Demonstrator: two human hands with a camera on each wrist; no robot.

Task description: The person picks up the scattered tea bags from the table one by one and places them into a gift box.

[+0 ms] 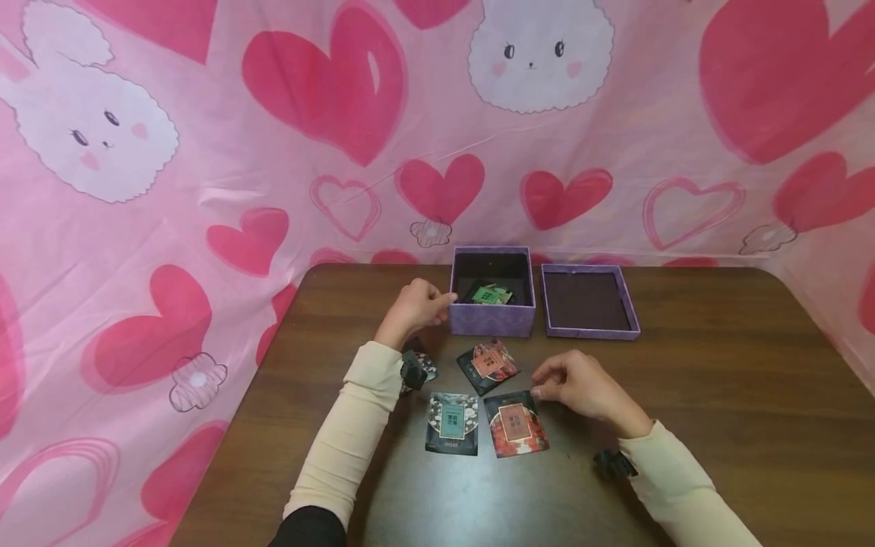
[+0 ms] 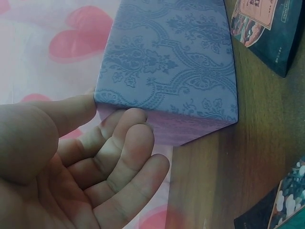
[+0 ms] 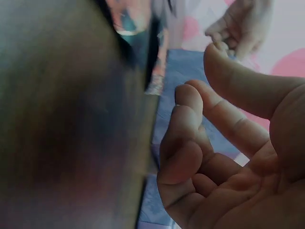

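The red packet (image 1: pixel 516 424) I am working on lies flat on the table (image 1: pixel 718 395), its long axis running away from me with a slight lean. It sits directly under my right hand (image 1: pixel 581 386), which hovers over its far right corner. Those fingers are curled loosely with thumb and forefinger close together, but I see nothing pinched between them; in the right wrist view the palm holds nothing.

My right hand is clearly the nearer one. A second red packet (image 1: pixel 488 365) lies just beyond, tilted, and a teal packet (image 1: pixel 452 423) lies just left of the first.

The open box (image 1: pixel 491 317) stands farther off, up and to the left, with a green packet (image 1: pixel 490 294) inside. My left hand (image 1: pixel 415 306) rests at its left wall, fingers relaxed, thumb touching the corner. The lid (image 1: pixel 589 330) lies beside the box on the right.
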